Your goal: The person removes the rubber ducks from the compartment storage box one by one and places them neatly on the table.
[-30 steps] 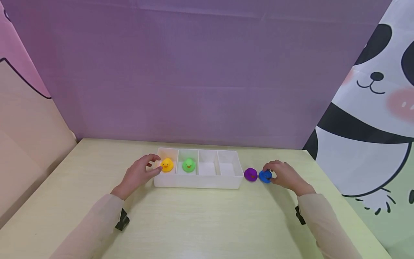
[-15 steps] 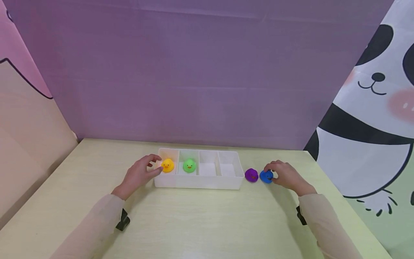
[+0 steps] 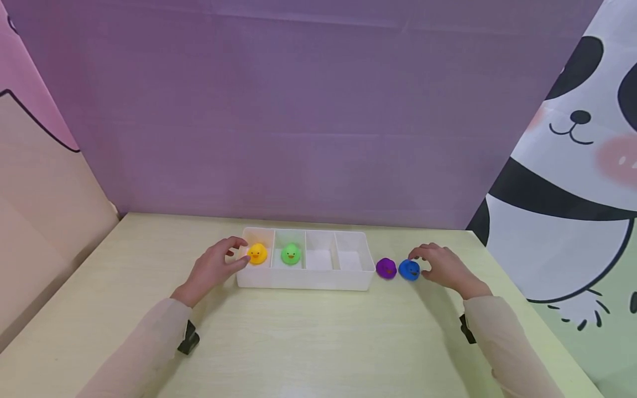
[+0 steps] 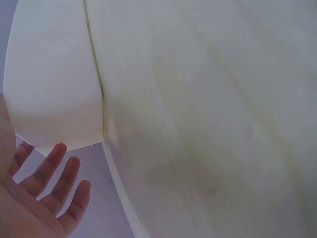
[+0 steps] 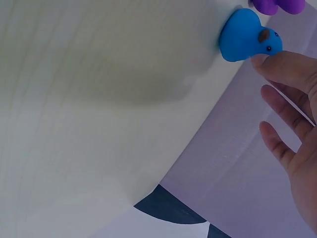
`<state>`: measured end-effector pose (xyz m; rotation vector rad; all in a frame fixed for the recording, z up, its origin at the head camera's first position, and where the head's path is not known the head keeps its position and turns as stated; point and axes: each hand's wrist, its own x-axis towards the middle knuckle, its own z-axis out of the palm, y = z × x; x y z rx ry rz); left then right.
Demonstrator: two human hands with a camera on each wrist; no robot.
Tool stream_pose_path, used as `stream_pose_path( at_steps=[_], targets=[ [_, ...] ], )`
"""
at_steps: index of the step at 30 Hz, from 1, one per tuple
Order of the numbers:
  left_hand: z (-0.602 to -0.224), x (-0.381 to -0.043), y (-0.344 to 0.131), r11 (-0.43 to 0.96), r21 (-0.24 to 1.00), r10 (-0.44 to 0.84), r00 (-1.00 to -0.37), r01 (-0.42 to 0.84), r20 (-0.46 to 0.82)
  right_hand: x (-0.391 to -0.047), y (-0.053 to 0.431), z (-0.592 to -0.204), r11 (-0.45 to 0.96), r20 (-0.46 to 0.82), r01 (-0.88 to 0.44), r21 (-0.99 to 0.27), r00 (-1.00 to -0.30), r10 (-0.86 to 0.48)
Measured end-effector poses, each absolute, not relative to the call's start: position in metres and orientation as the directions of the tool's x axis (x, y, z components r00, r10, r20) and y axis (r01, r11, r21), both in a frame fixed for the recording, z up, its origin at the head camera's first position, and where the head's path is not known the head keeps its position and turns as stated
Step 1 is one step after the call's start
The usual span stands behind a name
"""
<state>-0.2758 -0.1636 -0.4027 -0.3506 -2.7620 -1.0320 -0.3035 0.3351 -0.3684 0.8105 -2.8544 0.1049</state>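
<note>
A white box (image 3: 303, 279) with several compartments stands on the table. Its leftmost compartment holds a yellow rubber duck (image 3: 257, 254); beside that, a green rubber duck (image 3: 291, 254) sits in the second. My left hand (image 3: 214, 268) is at the box's left end, fingers spread and loosely bent, with fingertips right at the wall. Right of the box, a purple rubber duck (image 3: 386, 268) and a blue rubber duck (image 3: 409, 270) sit side by side on the table. My right hand (image 3: 444, 269) hovers at the blue duck, thumb and fingers apart, the thumb tip overlapping it in the right wrist view.
The light wooden table (image 3: 308, 342) ends at a purple cloth backdrop (image 3: 298, 121). A panda-print panel (image 3: 562, 193) rises along the right side, and a pink and beige panel (image 3: 40, 182) along the left.
My right hand has drawn back slightly to the right and up, its fingertips parting from the blue duck. The left hand, the box and the ducks stay put.
</note>
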Motion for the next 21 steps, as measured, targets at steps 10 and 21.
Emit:
stream_pose_path(
  at_steps=[10,21],
  targets=[
    [-0.403,-0.277,-0.164,0.735,0.618,0.16,-0.957,0.279,0.242,-0.307,0.332,-0.352,0.844,0.191,-0.534,-0.043,-0.834,-0.518],
    [-0.403,-0.277,-0.164,0.735,0.621,0.162,-0.959,0.274,0.231,-0.311,0.313,-0.352,0.827,0.208,-0.559,-0.065,-0.818,-0.536]
  ],
)
